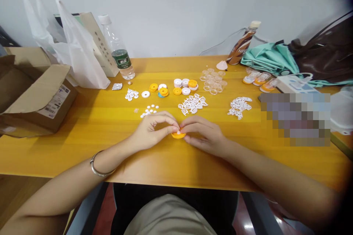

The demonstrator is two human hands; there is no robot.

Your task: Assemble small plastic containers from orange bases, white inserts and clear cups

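Just above the table, near its front, both hands meet at a round orange plastic disc (178, 136) with a small white piece at its centre. My left hand (154, 128) pinches the disc's left side between thumb and fingers. On the right side, my right hand (204, 134) closes its fingertips on the same disc. Beyond the hands lie small white round pieces (150, 110) and a pile of white cut-out plastic parts (192, 104). Orange and white discs (177, 91), some stacked, sit farther back. Fingertips partly cover the disc's top.
At left stand an open cardboard box (55, 99), a white plastic bag (79, 51) and a water bottle (121, 57). Clear rings (213, 81) and white curved parts (239, 107) lie right of centre. A brown drink bottle (242, 46) and a folded green umbrella (268, 58) are at back right.
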